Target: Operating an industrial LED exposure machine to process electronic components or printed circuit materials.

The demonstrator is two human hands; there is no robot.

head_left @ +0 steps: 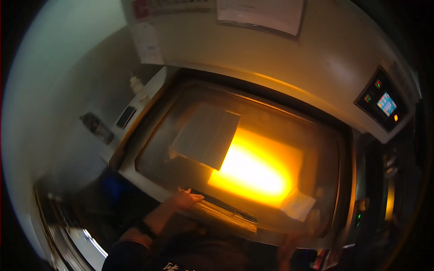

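Two hands work at a machine's glass bed. Left hand lies flat, fingers together, on a stack of sheets at the bed's 6 o'clock edge. Right hand is dark; I cannot tell its grip. A gridded sheet lies at 10 o'clock of the orange glow; a control panel sits at 2 o'clock.

The machine housing looks like smooth painted metal with a dull sheen. Below it, the glass bed is glossy, glowing amber. On the glass lies a matt, finely patterned paper sheet.
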